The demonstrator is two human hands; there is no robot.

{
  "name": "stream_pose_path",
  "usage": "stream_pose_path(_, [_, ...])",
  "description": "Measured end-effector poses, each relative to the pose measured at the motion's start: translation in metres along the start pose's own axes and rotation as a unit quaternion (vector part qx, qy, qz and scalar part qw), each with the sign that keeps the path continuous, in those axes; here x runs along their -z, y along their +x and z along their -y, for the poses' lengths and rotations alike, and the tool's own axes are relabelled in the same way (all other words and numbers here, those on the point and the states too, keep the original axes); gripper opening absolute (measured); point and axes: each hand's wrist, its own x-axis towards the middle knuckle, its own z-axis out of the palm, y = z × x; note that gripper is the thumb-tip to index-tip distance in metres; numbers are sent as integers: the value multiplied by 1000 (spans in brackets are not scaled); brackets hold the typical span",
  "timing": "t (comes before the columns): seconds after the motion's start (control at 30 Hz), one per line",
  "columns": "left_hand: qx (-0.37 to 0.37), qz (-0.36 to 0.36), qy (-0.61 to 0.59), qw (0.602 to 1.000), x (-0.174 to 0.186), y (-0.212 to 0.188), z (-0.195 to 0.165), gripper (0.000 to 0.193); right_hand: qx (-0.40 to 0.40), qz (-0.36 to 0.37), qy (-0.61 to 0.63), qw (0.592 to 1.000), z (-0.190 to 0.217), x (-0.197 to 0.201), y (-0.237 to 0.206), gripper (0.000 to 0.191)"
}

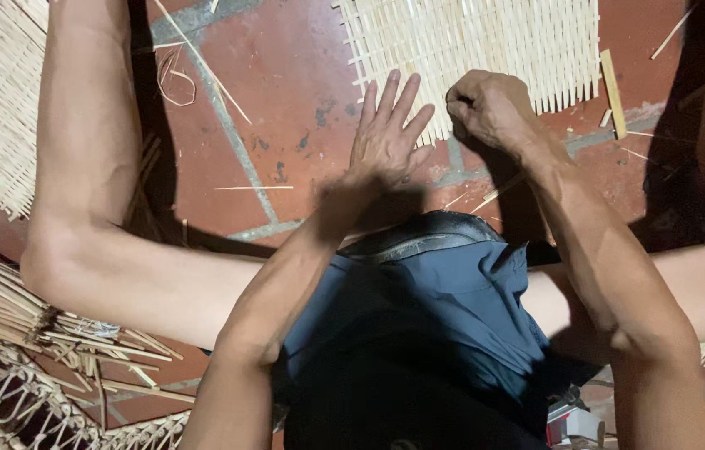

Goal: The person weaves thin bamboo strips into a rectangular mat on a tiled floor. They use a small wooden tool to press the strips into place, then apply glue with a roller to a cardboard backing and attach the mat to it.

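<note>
On the red tile floor (286,67), left hand (386,133) flat, fingers spread on woven bamboo mat (485,42), right hand (490,108) clenched at its edge.

Dim, warm overhead light — hard dark shadows, slight motion blur.

packages: none | labels: none | signs: none | screens: none
</note>
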Motion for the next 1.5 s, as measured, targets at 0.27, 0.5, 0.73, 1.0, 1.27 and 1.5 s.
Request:
stream_pose_path(0.27, [-42,-41,27,998,-10,-3,-1,31,65,34,-38,997,-5,0,1,12])
stream_pose_path(0.5, [-28,-78,13,997,-14,4,-1,18,72,-60,26,995,-1,-4,-6,16])
stream_pose_path(0.73, [24,-128,-27,991,-6,9,-8,21,91,-114,-156,977,22,-3,-52,11])
stream_pose_path(1.0, [42,-128,-31,990,2,16,-9,22,77,-202,-136,967,42,-26,-48,5])
stream_pose_path(1.27, [36,-129,-53,990,-7,19,2,21,16,-185,12,983,19,-43,-42,11])
stream_pose_path(1.5, [54,-105,-59,991,4,22,-1,20,69,-243,-98,963,31,-35,-45,12])
